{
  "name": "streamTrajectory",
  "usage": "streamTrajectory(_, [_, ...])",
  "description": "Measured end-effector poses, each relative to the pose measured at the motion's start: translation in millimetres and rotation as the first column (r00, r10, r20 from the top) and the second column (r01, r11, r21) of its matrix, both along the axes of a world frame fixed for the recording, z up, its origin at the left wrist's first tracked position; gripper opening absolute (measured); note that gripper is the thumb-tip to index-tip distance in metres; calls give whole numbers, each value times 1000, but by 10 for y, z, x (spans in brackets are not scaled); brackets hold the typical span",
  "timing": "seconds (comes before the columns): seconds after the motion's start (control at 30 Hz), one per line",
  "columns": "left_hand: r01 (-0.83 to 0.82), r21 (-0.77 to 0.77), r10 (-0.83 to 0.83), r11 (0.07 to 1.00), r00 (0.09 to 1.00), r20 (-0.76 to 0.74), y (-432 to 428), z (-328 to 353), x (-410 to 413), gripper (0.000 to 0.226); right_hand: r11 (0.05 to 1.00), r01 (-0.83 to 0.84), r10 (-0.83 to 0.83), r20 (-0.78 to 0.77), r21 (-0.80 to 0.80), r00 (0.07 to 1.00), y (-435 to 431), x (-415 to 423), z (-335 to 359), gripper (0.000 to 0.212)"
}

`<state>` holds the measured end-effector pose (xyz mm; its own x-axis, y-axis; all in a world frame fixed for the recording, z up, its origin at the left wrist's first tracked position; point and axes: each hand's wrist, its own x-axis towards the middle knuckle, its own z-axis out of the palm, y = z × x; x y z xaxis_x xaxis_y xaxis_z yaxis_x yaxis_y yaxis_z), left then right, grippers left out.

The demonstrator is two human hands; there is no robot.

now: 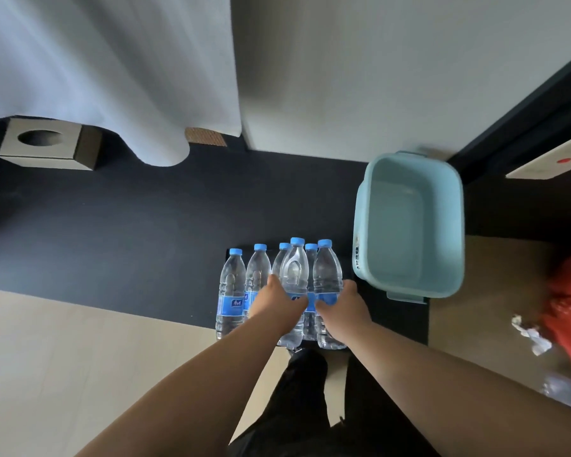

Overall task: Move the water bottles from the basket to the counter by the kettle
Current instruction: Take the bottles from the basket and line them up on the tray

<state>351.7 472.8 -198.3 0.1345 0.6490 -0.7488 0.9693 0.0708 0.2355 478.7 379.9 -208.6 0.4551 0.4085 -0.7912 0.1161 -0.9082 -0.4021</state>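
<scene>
Head view: six blue-capped water bottles [257,278] stand upright in a tight cluster on the black counter [129,225], just left of the light blue basket [455,225]. The left hand [279,303] is curled round the front middle bottle [295,272]. The right hand [342,306] grasps the bottle nearest the basket [327,275]. A cardboard tissue box [47,146] sits well apart, far left of the basket.

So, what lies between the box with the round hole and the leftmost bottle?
Nothing: the head view shows only bare dark counter between box and leftmost bottle.
</scene>
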Motion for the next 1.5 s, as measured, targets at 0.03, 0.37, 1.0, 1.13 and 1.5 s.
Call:
streamTrajectory(0.03, [9,3,-9,1000,1000,-11,-21,-20,-3,71,1000,16,-16,3,-7,1000,-22,13,-32,59])
streamTrajectory(0.37, [-24,35,27,999,997,-76,-169,-203,105,81,996,65,-63,33,-53,997,-49,132,-305,68])
streamTrajectory(1.0, [-18,167,44,986,987,-153,-238,-401,342,70,989,-25,38,84,-143,996,1,311,-606,95])
streamTrajectory(1.13, [10,178,23,984,982,-186,-251,-415,328,75,978,-97,115,92,-184,989,-22,369,-588,95])
streamTrajectory(1.5, [54,112,-33,992,983,-182,-250,-351,167,88,952,-220,239,67,-214,969,-16,446,-434,80])
